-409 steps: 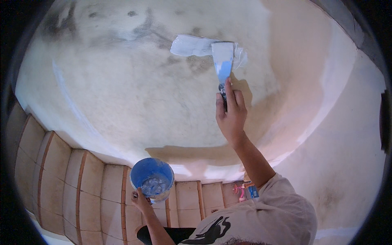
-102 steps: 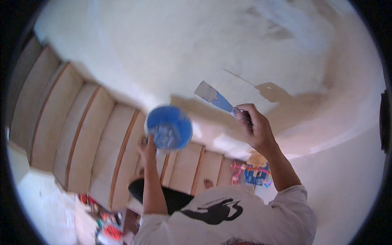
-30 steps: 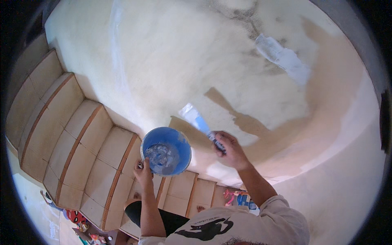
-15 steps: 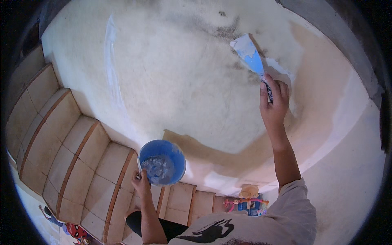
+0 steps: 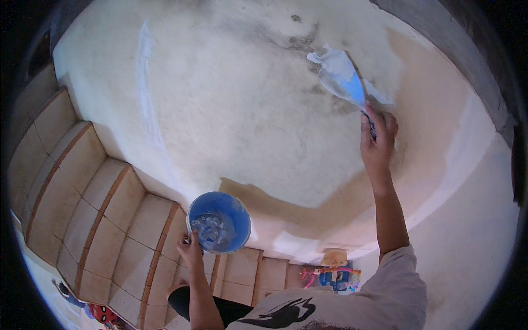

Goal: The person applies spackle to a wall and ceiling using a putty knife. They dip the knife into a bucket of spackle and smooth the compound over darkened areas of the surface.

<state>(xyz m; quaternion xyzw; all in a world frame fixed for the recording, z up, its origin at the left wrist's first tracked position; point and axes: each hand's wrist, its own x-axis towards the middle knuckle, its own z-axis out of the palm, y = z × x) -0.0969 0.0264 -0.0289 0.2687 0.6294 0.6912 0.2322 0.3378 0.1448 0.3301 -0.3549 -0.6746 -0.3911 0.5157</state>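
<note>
The wall (image 5: pixel 236 121) is rough, cream-coloured plaster, mottled with grey smudges near its top and crossed by a pale vertical streak on its left part. The right hand (image 5: pixel 377 144) is closed tight around the dark handle of a putty knife (image 5: pixel 345 78), whose broad, flat, blue blade lies against the wall high up, loaded with wet white filler. A ragged white patch of fresh filler (image 5: pixel 379 96) sits on the wall just beside the blade.

Below the wall's darker tan band, the left hand (image 5: pixel 191 250) grips the rim of a round blue plastic bucket (image 5: pixel 220 221) that holds grey-white paste. Tiled beige stairs (image 5: pixel 104 203) with brown edges drop away to the left of the wall, and a small colourful toy (image 5: pixel 333 272) stands at the wall's foot, near the pale sleeve (image 5: pixel 393 280) of the raised arm. Nothing lies between the blade and the wall.

Half a second ago the blade was at much the same high spot; a second ago it was down beside the bucket. The bucket has hardly moved.
</note>
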